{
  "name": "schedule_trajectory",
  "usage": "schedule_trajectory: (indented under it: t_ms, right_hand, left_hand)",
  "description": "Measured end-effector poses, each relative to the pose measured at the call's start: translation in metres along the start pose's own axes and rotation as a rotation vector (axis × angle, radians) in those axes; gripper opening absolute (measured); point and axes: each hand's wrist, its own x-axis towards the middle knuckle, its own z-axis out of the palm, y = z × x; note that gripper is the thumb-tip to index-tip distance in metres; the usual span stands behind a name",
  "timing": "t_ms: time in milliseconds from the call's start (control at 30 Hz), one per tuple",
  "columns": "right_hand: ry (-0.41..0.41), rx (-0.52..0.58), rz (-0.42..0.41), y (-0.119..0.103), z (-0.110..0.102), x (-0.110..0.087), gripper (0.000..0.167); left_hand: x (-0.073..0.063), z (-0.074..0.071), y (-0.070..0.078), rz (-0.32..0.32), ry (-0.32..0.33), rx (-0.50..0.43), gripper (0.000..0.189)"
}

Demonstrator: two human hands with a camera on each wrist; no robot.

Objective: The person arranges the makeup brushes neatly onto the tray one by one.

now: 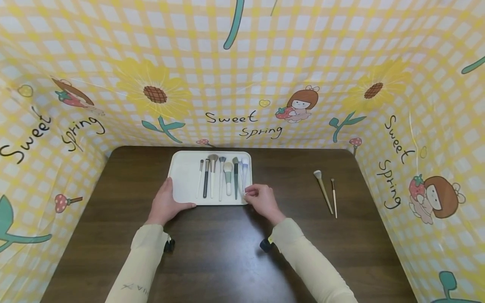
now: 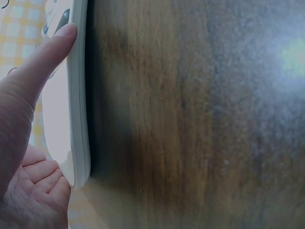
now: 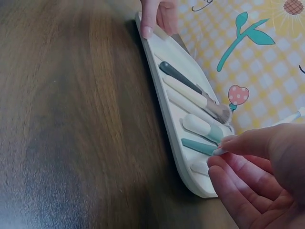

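A white tray [image 1: 185, 176] lies at the back of the table with several makeup brushes side by side in it. My left hand [image 1: 163, 203] holds its front left corner, thumb [image 2: 57, 45] on the front rim and fingers against the short side. At the tray's right end, my right hand [image 1: 263, 201] pinches the pale end of a slim white brush [image 1: 245, 166] between thumb and fingertips. Beside that brush lie a dark green brush [image 1: 236, 179] and a brush with a pale green and white handle [image 3: 196, 125]. My right hand hides part of the tray's corner.
To the right on the dark wooden table [image 1: 223, 261] lie a larger brush with a gold-toned handle [image 1: 323, 193] and a thin brush [image 1: 334, 198]. Yellow checked cloth [image 1: 242, 84] stands around the table's back and sides.
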Motion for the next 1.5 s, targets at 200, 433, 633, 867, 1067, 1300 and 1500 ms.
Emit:
schedule_trajectory:
  t_ms: [200,433,633,867,1067,1300,1500]
  right_hand:
    - [-0.009,0.003,0.003,-0.005,0.004,0.001,0.017]
    - [-0.007,0.015,0.000,-0.011,0.011,0.001,0.018]
    - [-0.027,0.027,0.015,-0.018,0.018,0.002,0.018]
    - [-0.035,0.001,-0.023,-0.027,0.029,0.002,0.013]
    - [-0.049,0.012,-0.050,-0.032,0.036,0.000,0.011]
    - [-0.065,0.012,-0.069,-0.034,0.041,-0.002,0.012]
    - [-0.068,0.001,-0.107,-0.030,0.042,-0.001,0.015]
  left_hand:
    - [0.001,0.002,0.015,0.023,0.044,-0.004,0.131]
    - [0.003,0.012,0.062,0.167,0.138,-0.076,0.090]
    - [0.000,0.025,0.099,0.229,0.133,-0.191,0.061]
    - [0.000,0.036,0.120,0.262,0.136,-0.245,0.030]
    - [0.002,0.039,0.122,0.271,0.169,-0.253,0.020]
    - [0.004,0.042,0.120,0.239,0.171,-0.300,0.017]
    - [0.006,0.041,0.117,0.225,0.183,-0.304,0.016]
